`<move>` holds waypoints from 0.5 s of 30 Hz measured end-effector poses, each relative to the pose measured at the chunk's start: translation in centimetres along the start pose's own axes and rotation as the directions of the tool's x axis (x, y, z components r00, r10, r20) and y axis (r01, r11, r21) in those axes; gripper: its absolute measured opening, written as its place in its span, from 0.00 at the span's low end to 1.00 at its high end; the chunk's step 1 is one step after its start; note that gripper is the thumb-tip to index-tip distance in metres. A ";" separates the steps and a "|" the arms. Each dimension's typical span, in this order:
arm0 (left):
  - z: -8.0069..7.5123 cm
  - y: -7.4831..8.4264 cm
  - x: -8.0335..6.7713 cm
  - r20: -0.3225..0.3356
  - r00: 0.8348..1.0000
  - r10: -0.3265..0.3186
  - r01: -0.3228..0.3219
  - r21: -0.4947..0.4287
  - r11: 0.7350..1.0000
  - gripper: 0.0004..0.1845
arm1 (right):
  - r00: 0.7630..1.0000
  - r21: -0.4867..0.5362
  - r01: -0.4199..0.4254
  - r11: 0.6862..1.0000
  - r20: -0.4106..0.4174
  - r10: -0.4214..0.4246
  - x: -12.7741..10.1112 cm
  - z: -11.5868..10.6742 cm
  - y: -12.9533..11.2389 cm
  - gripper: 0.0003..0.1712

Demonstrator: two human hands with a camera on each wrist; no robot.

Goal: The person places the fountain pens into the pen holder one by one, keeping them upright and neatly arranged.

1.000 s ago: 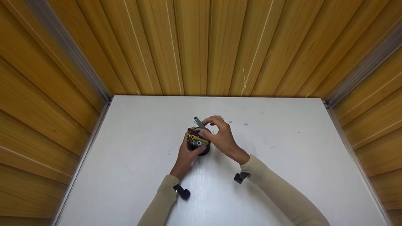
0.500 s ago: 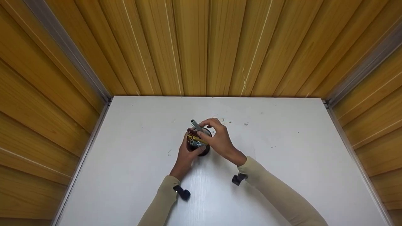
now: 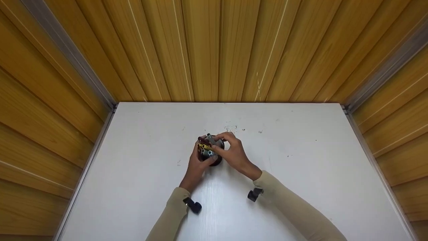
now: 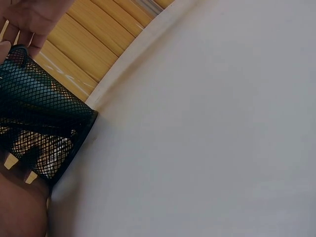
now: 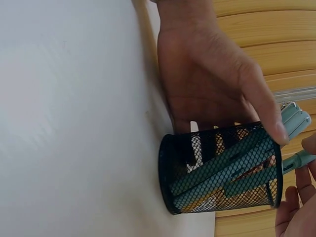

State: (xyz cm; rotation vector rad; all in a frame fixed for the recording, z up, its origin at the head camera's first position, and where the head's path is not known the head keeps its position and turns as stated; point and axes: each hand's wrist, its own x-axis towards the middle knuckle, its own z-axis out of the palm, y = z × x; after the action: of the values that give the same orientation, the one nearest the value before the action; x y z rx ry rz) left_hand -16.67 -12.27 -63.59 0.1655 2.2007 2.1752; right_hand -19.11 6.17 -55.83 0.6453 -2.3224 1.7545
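Note:
A black mesh pen cup (image 3: 214,160) stands upright near the middle of the white table (image 3: 301,174). It holds several pens, yellow, red and grey. My left hand (image 3: 197,164) grips the cup from the left, with the thumb over its rim (image 5: 269,116). My right hand (image 3: 232,152) pinches a grey pen (image 3: 210,138) that stands partly inside the cup. In the right wrist view the mesh cup (image 5: 222,173) shows grey pens slanted inside, and the grey pen (image 5: 297,160) sticks out past the rim by my right hand's fingertips (image 5: 296,207). The left wrist view shows the cup's wall (image 4: 39,133).
Wood-panelled walls (image 3: 214,50) close in the table at the back and on both sides, with metal strips in the corners (image 3: 77,63). Small marks (image 3: 230,128) dot the tabletop behind the cup. A black camera mount sits on each sleeve (image 3: 193,205).
My right hand has come down and toward the cup, and the grey pen has sunk deeper into it. My left hand has stayed round the cup.

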 end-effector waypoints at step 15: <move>0.1 0.1 0.1 0.003 0.999 0.039 -0.039 -0.032 0.999 0.51 | 1.000 -0.089 0.026 0.996 0.005 -0.026 -0.8 -0.6 1.6 0.11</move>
State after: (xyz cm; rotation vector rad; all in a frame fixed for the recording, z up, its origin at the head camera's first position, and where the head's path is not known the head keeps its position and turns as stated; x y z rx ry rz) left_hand -16.75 -12.14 -63.54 0.2126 2.1771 2.2268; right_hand -19.17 7.23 -57.34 0.6618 -2.3679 1.6299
